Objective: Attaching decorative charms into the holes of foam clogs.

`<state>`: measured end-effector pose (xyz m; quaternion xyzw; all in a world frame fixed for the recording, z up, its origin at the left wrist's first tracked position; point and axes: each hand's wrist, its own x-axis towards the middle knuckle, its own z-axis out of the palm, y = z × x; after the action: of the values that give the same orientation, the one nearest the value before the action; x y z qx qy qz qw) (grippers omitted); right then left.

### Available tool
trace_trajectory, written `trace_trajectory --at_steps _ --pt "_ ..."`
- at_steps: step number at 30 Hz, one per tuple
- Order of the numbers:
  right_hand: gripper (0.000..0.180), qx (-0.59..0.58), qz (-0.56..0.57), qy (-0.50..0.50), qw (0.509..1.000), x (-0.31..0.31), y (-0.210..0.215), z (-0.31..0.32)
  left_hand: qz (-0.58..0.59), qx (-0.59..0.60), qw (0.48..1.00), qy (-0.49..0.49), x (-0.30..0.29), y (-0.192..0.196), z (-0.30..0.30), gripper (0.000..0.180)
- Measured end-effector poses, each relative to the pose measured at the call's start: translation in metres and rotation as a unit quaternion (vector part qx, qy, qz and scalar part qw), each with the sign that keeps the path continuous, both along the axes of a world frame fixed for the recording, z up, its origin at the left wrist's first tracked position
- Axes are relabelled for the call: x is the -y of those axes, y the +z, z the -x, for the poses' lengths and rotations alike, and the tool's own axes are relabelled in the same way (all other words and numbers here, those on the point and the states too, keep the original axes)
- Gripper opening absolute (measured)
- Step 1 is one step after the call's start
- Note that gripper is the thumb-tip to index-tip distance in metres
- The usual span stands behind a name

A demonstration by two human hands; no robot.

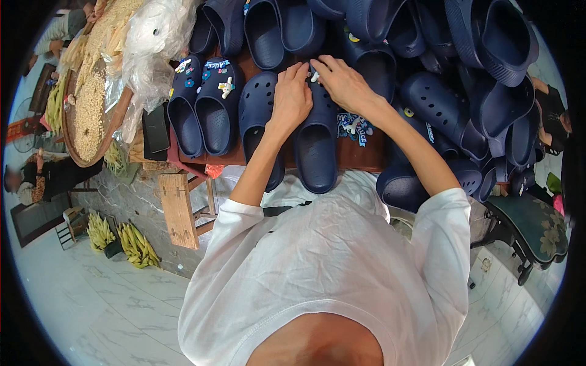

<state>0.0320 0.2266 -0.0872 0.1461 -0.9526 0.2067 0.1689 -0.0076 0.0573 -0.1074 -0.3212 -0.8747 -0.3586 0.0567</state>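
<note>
Left hand and right hand at the toe of a navy clog, white charm between them, loose charms on the brown table, 2 decorated clogs to the left

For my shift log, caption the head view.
Left hand and right hand at the toe of a navy clog, loose charms beside it.

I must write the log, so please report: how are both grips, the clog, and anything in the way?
Left grip, right grip: both at toe end of navy clog. White charm by right grip. Loose charms right of clog.
</note>
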Motion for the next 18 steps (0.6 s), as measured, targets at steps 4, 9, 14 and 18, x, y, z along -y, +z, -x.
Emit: trace_trajectory --at_steps 4,9,14,18 --pt "0.032 0.087 -0.023 0.003 0.996 0.002 0.003 0.005 0.007 -0.004 1.000 -0.009 0.004 0.001 0.001 0.042" --pt "0.033 0.096 0.038 0.017 0.995 -0.009 0.002 0.017 0.082 -0.040 0.996 -0.005 0.001 0.017 -0.002 0.040" --pt "0.030 0.176 0.147 0.025 0.973 -0.006 0.002 0.023 0.112 -0.052 0.992 0.006 -0.001 0.016 -0.001 0.036" --pt "0.032 0.132 0.153 0.051 0.978 0.003 0.007 0.012 0.114 -0.053 0.992 0.005 -0.001 0.016 0.001 0.027"
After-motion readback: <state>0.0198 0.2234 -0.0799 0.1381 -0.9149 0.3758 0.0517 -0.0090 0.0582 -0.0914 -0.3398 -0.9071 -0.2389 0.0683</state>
